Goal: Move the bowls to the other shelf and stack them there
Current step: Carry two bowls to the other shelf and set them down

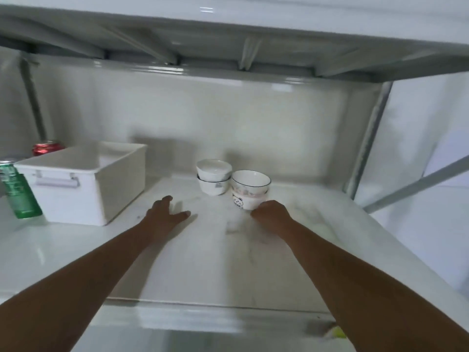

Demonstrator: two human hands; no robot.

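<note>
Two short stacks of white bowls stand near the back of the white shelf. The far stack sits to the left. The near stack has a dark-rimmed bowl on top and a bowl with a panda drawing at the bottom. My right hand touches the lower right side of the near stack, fingers curled; whether it grips is unclear. My left hand hovers over the shelf to the left of the bowls, fingers apart and holding nothing.
A white plastic bin with a handle stands at the left. A green can is beside it and a red can behind it. Another shelf hangs overhead. A metal post stands at the right.
</note>
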